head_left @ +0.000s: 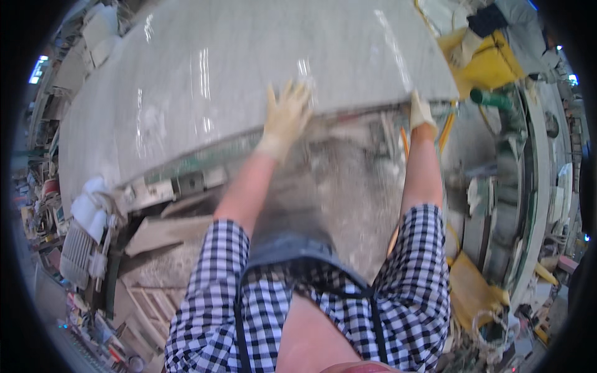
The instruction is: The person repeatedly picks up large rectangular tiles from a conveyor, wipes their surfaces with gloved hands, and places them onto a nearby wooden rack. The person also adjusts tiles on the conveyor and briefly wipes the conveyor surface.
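A large, glossy pale grey slab (236, 68), which looks like polished stone, stretches across the far side, with light streaks reflected on its face. My left hand (286, 121), in a cream glove, lies on the slab by its near edge with the fingers spread. At the slab's right end, my right hand (422, 116), gloved alike, is closed at the near edge. One fingertip shows against the top face there; the other fingers are mostly hidden.
Under the near edge runs a green and grey frame (199, 158). A finned motor (81, 252) sits at the left. Yellow sheeting (491, 62), a green pipe (491, 98) and machine rails (507, 217) are at the right. Broken flat pieces (165, 235) lie at lower left.
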Demonstrator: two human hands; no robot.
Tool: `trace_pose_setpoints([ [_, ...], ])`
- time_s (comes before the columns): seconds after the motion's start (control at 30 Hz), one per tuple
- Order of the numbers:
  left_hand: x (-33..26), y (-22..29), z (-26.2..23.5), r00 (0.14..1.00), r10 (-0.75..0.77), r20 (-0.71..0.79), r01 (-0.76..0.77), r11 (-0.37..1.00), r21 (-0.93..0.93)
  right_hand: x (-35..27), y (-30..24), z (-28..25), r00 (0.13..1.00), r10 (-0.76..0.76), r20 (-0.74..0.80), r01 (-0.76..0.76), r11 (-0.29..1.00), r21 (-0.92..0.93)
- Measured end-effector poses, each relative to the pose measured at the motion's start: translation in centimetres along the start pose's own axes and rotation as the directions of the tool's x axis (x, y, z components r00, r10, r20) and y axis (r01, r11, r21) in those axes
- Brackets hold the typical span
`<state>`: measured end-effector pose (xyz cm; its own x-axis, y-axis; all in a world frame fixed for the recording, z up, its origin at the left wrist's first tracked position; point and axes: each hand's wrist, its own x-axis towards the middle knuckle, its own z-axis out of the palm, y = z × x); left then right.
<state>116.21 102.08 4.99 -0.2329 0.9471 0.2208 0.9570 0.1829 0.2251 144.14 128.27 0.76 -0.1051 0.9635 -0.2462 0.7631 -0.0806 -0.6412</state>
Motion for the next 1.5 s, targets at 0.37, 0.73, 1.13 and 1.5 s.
trace_pose_setpoints([
  [0.37, -44.1, -6.6, 4.0, 0.843, -0.372, 0.388, 0.488, 0.834, -0.26, -27.3, 21.1, 16.6, 0.7, -0.097, 0.707, 0.36, 0.903, -0.233],
  [0.73, -75.0, 4.3, 5.1, -0.382, -0.88, 0.283, 0.696, -0.476, -0.538, -18.3, 18.5, 22.8, 0.626, -0.121, 0.771, 0.49, 0.83, -0.268],
  [1.13, -71.4, 7.6, 4.0, -0.138, -0.977, 0.165, 0.768, -0.211, -0.604, -33.7, 2.1, 36.9, 0.092, -0.286, 0.954, 0.559, 0.808, 0.188],
  [1.5, -101.4, 16.0, 8.4, -0.436, -0.808, 0.396, 0.381, -0.564, -0.733, -56.8, 8.1, 40.8, -0.178, -0.233, 0.956, 0.954, 0.199, 0.225],
])
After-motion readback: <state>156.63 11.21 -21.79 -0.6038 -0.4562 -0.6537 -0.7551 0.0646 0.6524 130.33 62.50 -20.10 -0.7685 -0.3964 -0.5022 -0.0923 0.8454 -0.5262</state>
